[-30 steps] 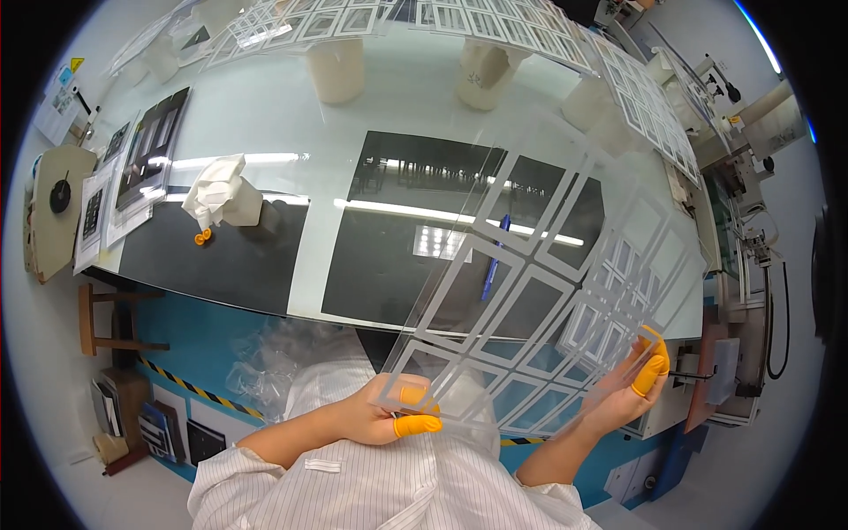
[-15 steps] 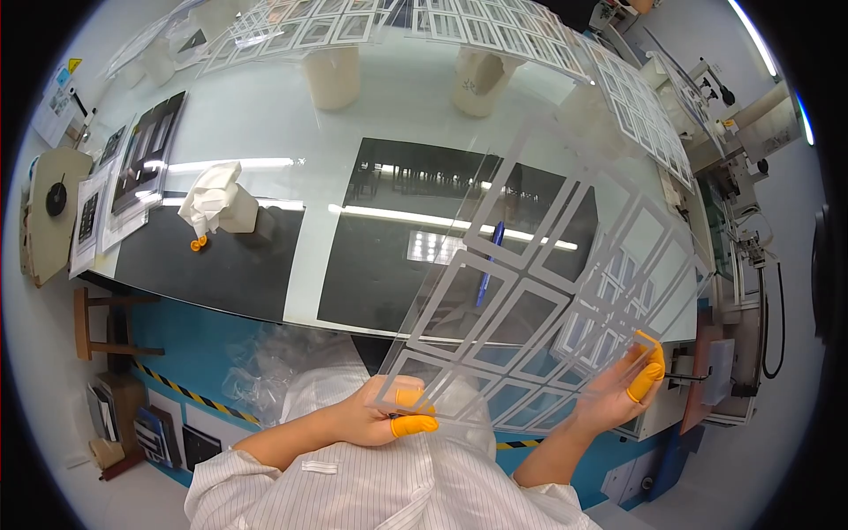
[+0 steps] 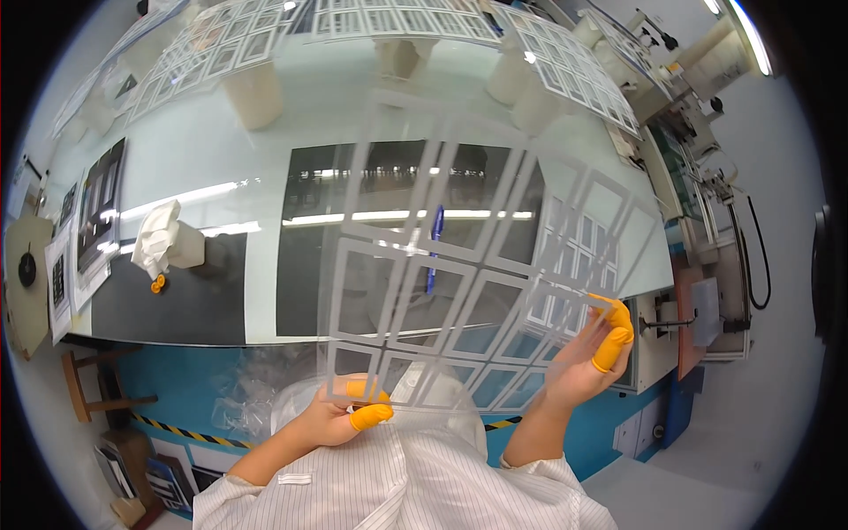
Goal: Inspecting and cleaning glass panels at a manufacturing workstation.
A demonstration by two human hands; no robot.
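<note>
Item: one clear sheet (image 3: pixel 481 267), printed with grey rectangular frames in rows. Location: in your two hands, tilted, over the near edge of the table (image 3: pixel 322 97) and above your lap. The far edge is faint against the glare; whether it touches the table cannot be told.

Left hand (image 3: pixel 340 417): orange covers on thumb and forefinger; fingers pinched on the sheet's near left corner.

Right hand (image 3: pixel 579 371): likewise covered in orange; fingers bent round the sheet's right edge, gripping it.

Handling, by judgement: light for its breadth, thin, fairly stiff with some give, slick-faced, likely prone to smudges and scratches. Best held by you at the plain margins, at opposite edges, with light pressure and fingers off the frames.

Seen through the sheet: one blue pen (image 3: pixel 434 256), lying on a dark panel (image 3: pixel 305 283).

To your left: one pale container (image 3: pixel 189 249) with white tissue (image 3: pixel 157 243) spilling out; small orange pieces (image 3: pixel 159 283) just beside it; a second dark panel (image 3: pixel 168 314) beneath.

Far side: more framed sheets (image 3: pixel 397 24), raised on pale tubs (image 3: pixel 253 95).
</note>
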